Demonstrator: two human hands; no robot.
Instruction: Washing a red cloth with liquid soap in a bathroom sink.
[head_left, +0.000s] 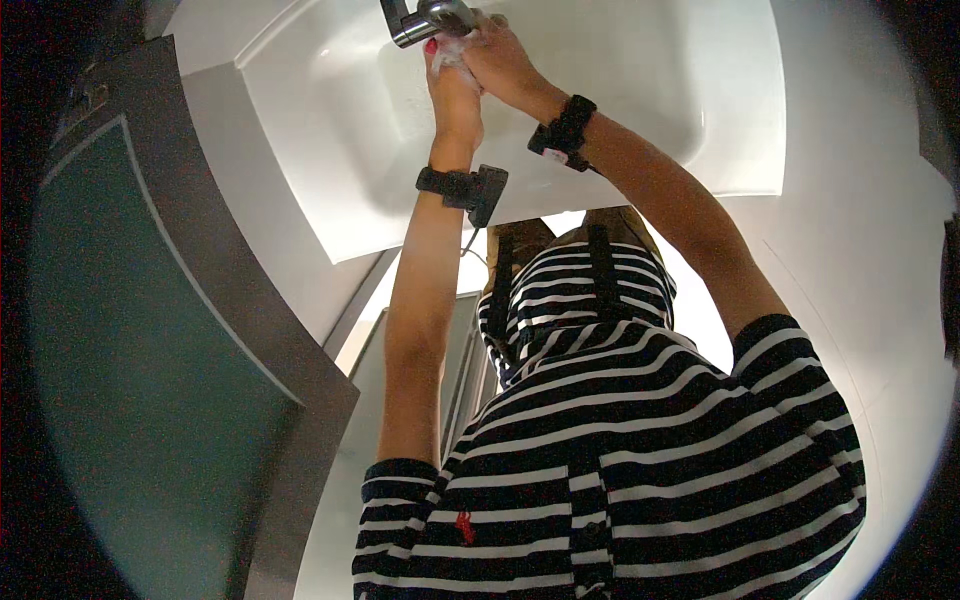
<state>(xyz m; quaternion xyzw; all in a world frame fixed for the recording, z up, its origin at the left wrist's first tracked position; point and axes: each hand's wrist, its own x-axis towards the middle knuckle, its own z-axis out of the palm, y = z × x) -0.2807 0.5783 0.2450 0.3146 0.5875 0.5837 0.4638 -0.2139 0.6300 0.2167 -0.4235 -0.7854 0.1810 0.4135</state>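
At the top of the head view, my left hand (452, 79) and my right hand (501, 61) press together over a white washbasin (622, 82). White lather covers parts of both, and the right hand lies across the left. A dark metal tap (442, 16) stands directly over them and hides some fingers. A small red spot (431, 46) shows at the left hand's edge; whether it is a nail or an object, I cannot tell. Black straps with small devices sit around the left wrist (461, 187) and the right wrist (564, 133).
The basin's front rim (525, 219) lies between my forearms and my body in a striped shirt. A thin cable (471, 244) hangs from the left wrist device. To the left stands a grey-framed, dark green panel (150, 337). A pale wall surface (847, 225) is on the right.
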